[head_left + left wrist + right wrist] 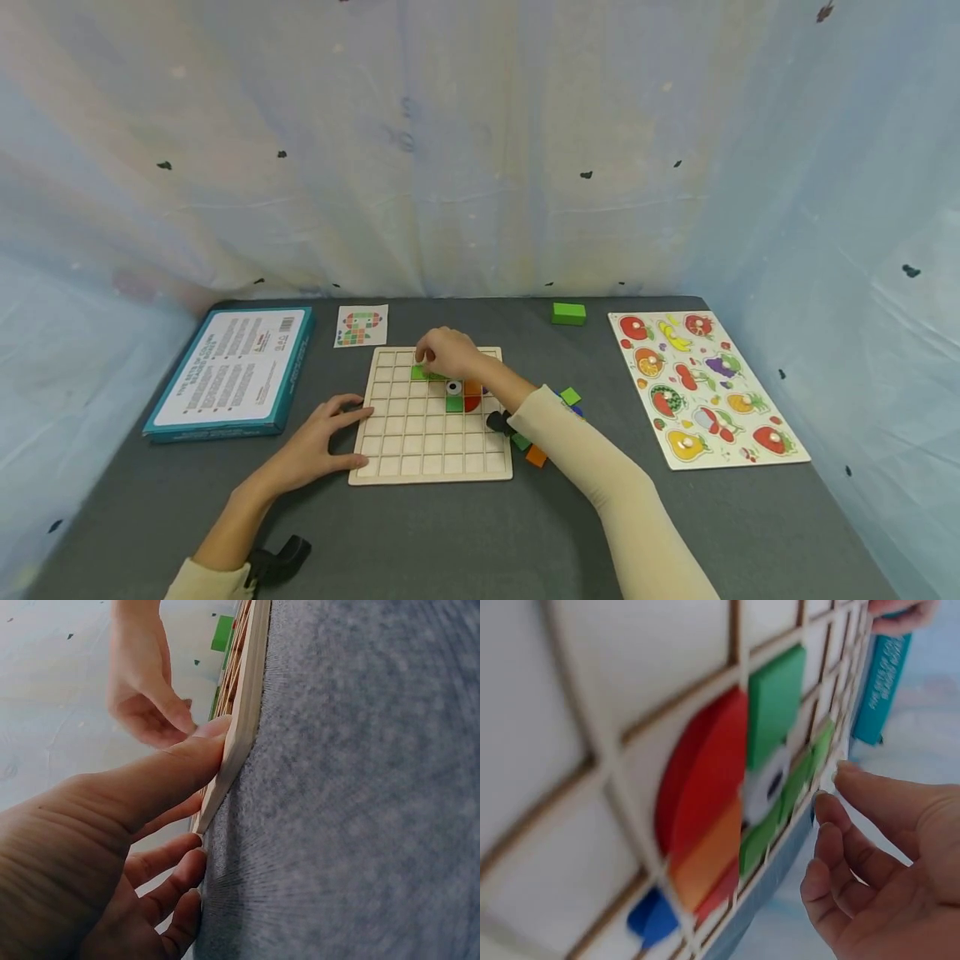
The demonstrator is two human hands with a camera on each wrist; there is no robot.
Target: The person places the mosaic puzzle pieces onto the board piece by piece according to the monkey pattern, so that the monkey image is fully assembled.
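Note:
A pale wooden grid board (393, 446) lies on the dark table. On it are light green pieces (417, 372), a darker green square (454, 405), a white eye piece (453, 387), an orange piece (472, 388) and a red curved piece (472, 405); a blue piece (652, 918) shows in the right wrist view. My left hand (318, 442) touches the board's left edge, thumb near the front corner, fingers spread. Beside the light green pieces at the board's far side is my right hand (450, 354), fingers bent, thumb slightly apart from the index finger. Nothing shows between them.
Loose coloured pieces (536, 456) lie right of the board, partly under my right sleeve. A picture card (362, 326) and a teal box (225, 367) stand to the left. Toward the back right are a green block (568, 314) and a fruit puzzle board (701, 358).

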